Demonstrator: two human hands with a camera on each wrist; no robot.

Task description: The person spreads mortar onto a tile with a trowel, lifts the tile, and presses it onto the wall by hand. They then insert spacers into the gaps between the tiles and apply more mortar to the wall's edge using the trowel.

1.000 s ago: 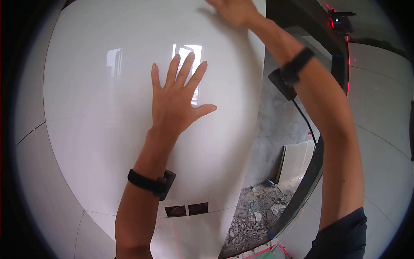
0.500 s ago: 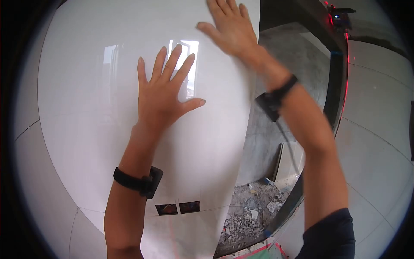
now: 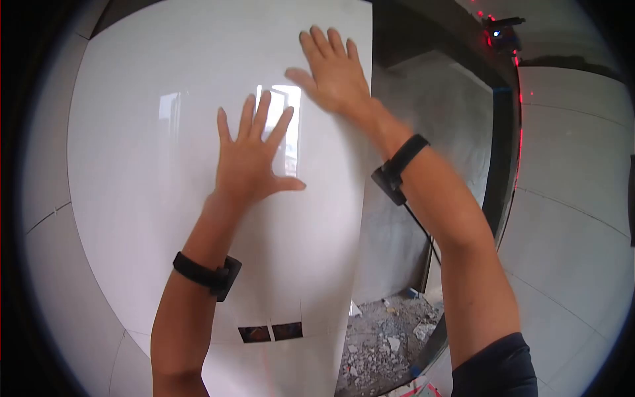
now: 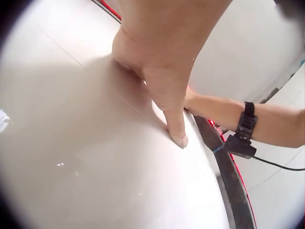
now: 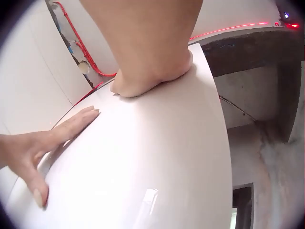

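A large glossy white wall tile (image 3: 145,231) fills the middle of the head view and mirrors a bright window. My left hand (image 3: 246,162) presses flat on it, fingers spread and thumb out to the right. Higher up, close to the tile's right edge, my right hand (image 3: 336,79) lies with straight fingers against the same face. In the left wrist view the left thumb (image 4: 177,131) touches the shiny surface. The right wrist view shows the heel of the right hand (image 5: 152,76) on the tile near its edge, with its fingers hidden.
Two rectangular cutouts (image 3: 271,332) sit low in the tiling. Right of the tile is a doorway with a grey wall (image 3: 410,145) and rubble (image 3: 383,344) on its floor. A device with red laser light (image 3: 503,36) is at upper right. Tiled walls (image 3: 575,152) flank both sides.
My right hand has come down from the top of the view onto the tile's upper right part. The left hand stays spread on the tile while the head view shifts slightly.
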